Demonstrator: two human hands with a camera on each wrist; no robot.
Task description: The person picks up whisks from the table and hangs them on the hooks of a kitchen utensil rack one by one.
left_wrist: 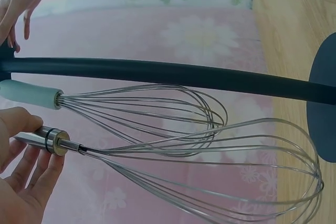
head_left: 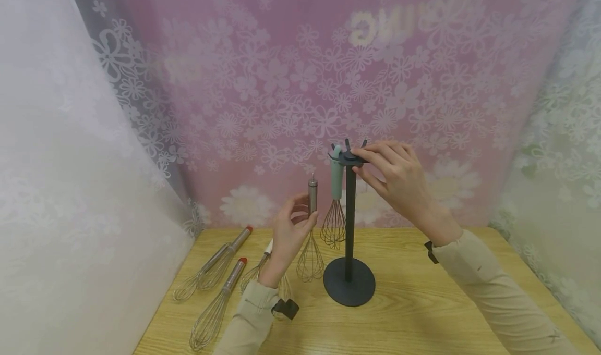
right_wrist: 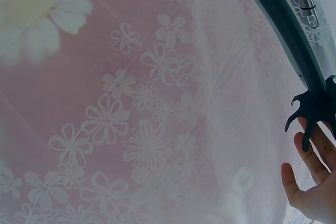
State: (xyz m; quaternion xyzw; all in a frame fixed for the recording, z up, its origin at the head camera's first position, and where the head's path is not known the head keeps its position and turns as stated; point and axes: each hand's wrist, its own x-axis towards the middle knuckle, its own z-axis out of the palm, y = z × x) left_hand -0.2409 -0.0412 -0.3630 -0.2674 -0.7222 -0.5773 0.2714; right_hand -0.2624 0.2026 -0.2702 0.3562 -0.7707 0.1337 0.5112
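My left hand point(head_left: 293, 227) holds a steel whisk point(head_left: 310, 264) by its metal handle, thumb against fingers. That whisk is upright, wires down, its hanging loop at the top. To its right rises a dark whisk stand point(head_left: 349, 219) with a round base and a ring of hooks. My right hand point(head_left: 396, 175) grips the hooked top point(right_wrist: 315, 106), with fingers over it and the thumb lower. A whisk with a mint-green handle point(head_left: 336, 180) hangs from a left-side hook. In the left wrist view, the held whisk's wires point(left_wrist: 252, 177) overlap those of the hanging one.
Several more whisks lie on the wooden table point(head_left: 413, 287) at the left, two with red-ended handles point(head_left: 233, 274). One with a white handle point(head_left: 268, 248) is partly covered by my left arm. A pink flowered curtain point(head_left: 263, 84) stands behind, with pale curtains at both sides.
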